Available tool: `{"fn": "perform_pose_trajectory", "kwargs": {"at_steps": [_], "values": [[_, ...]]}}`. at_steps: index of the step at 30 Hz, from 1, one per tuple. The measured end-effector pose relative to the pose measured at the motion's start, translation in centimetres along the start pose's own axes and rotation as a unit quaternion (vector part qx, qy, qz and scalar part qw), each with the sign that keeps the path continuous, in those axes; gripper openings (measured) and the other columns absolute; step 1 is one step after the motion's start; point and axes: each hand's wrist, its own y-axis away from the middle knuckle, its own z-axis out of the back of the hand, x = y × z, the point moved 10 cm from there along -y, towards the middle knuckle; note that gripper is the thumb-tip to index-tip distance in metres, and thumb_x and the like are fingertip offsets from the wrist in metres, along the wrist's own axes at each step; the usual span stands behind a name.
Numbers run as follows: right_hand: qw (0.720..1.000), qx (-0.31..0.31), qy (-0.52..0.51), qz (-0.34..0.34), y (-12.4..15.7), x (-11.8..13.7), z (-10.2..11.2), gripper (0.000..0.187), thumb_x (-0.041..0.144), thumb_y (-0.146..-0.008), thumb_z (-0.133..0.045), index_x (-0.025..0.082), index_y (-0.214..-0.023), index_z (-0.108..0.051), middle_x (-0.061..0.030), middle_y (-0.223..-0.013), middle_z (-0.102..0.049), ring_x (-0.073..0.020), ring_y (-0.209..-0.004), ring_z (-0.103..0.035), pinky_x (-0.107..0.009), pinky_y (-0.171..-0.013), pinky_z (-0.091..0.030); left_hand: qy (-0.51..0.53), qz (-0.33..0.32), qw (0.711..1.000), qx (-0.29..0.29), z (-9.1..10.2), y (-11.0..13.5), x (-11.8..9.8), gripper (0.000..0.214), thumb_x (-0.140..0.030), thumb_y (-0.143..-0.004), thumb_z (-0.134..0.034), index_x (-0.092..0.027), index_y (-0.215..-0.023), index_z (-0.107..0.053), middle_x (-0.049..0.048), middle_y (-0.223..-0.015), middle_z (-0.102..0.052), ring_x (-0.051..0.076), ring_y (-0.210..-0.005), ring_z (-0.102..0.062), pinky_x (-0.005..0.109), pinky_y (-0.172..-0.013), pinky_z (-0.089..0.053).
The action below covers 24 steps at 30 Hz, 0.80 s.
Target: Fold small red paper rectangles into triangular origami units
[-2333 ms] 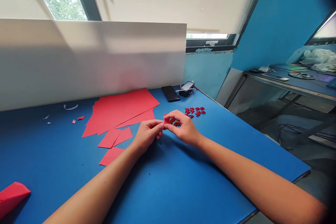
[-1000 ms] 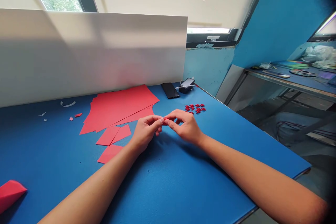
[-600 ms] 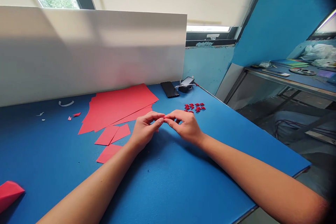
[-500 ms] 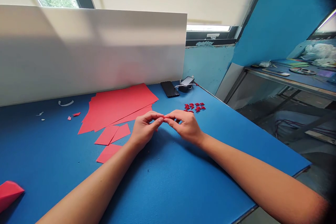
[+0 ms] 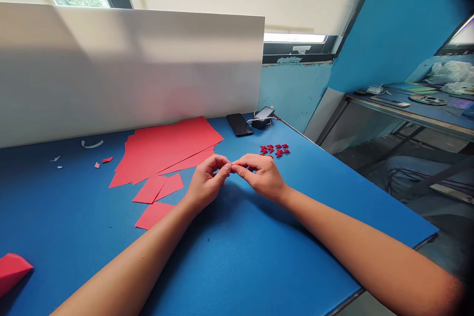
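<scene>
L hand (image 5: pixel 206 178), R hand (image 5: pixel 263 177) pinch red pc (image 5: pixel 231 170); mostly hidden.

The red sheets (image 5: pixel 170 148) look like matt paper, the blue tabletop (image 5: pixel 259 252) smooth (faintly glossy), the white board (image 5: pixel 177 74) satiny.

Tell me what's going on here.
The left hand and right hand together pinch a small red piece above a blue table; it is mostly hidden, so its shape can't be made out. Small folded red pieces lie beyond the right hand. Large red sheets and smaller red sheets lie left of the hands.
</scene>
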Motion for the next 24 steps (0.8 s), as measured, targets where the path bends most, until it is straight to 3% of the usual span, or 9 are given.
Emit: {"fn": "perform_pose_trajectory", "kwargs": {"at_steps": [4,7,9,12,15,20,24], "values": [[0.988,-0.05,-0.11,-0.094,0.2,-2.6,0.1,0.02,0.037,-0.082,-0.065,0.018,-0.082,-0.074,-0.0029,-0.075,-0.064,-0.0097,-0.051,-0.053,-0.024,-0.048,-0.043,0.01,0.015,1.0,-0.002,-0.2,0.0,0.4,0.025,-0.039,-0.083,-0.063,-0.017,-0.093,-0.059,0.0022,-0.082,-0.059,0.013,-0.07,-0.056,0.02,-0.052,-0.047],[0.973,-0.059,-0.176,-0.136,0.5,-3.8,-0.4,0.023,0.038,-0.08,-0.066,0.017,-0.084,-0.073,0.0004,-0.066,-0.058,-0.0086,-0.046,-0.049,-0.025,-0.046,-0.044,-0.025,0.027,0.999,-0.024,0.3,0.0,0.7,0.026,-0.039,-0.081,-0.065,-0.015,-0.092,-0.063,0.0023,-0.079,-0.062,0.01,-0.058,-0.055,0.02,-0.049,-0.046],[0.974,-0.049,-0.174,-0.135,0.5,-3.7,-0.6,0.023,0.038,-0.079,-0.067,0.017,-0.087,-0.071,-0.0012,-0.07,-0.061,-0.0115,-0.054,-0.055,-0.025,-0.049,-0.046,-0.054,0.034,0.997,-0.041,0.7,0.0,0.8,0.025,-0.039,-0.08,-0.065,-0.014,-0.086,-0.065,0.0024,-0.076,-0.064,0.008,-0.051,-0.053,0.02,-0.047,-0.044],[0.992,-0.026,-0.103,-0.069,0.2,-2.3,-0.3,0.02,0.034,-0.08,-0.068,0.019,-0.092,-0.071,-0.0061,-0.091,-0.065,-0.0165,-0.078,-0.061,-0.027,-0.061,-0.05,-0.087,0.021,0.995,-0.05,0.9,0.0,0.5,0.023,-0.036,-0.079,-0.067,-0.014,-0.081,-0.067,0.0037,-0.076,-0.066,0.01,-0.053,-0.055,0.02,-0.047,-0.045],[0.997,-0.017,-0.07,-0.033,-0.1,-1.7,-0.1,0.014,0.031,-0.082,-0.066,0.021,-0.089,-0.073,-0.0059,-0.09,-0.067,-0.0173,-0.082,-0.061,-0.03,-0.071,-0.05,-0.111,-0.003,0.992,-0.057,1.0,0.1,-0.1,0.02,-0.034,-0.08,-0.066,-0.015,-0.084,-0.069,0.0048,-0.079,-0.068,0.011,-0.058,-0.058,0.02,-0.05,-0.047],[0.967,-0.053,-0.198,-0.149,0.2,-4.8,-0.3,0.019,0.033,-0.074,-0.073,0.018,-0.086,-0.073,-0.0029,-0.074,-0.07,-0.0159,-0.066,-0.063,-0.032,-0.065,-0.052,-0.117,-0.008,0.991,-0.059,0.9,0.2,-0.1,0.021,-0.034,-0.081,-0.065,-0.016,-0.09,-0.071,0.0057,-0.083,-0.07,0.013,-0.065,-0.062,0.02,-0.052,-0.047],[0.95,-0.046,-0.255,-0.173,0.6,-5.3,-1.1,0.019,0.031,-0.072,-0.076,0.018,-0.085,-0.073,-0.0029,-0.076,-0.073,-0.0167,-0.067,-0.067,-0.034,-0.068,-0.055,-0.115,-0.026,0.99,-0.073,1.2,0.1,-0.5,0.021,-0.035,-0.082,-0.065,-0.016,-0.084,-0.073,0.0056,-0.082,-0.068,0.014,-0.069,-0.062,0.02,-0.051,-0.046]]}}
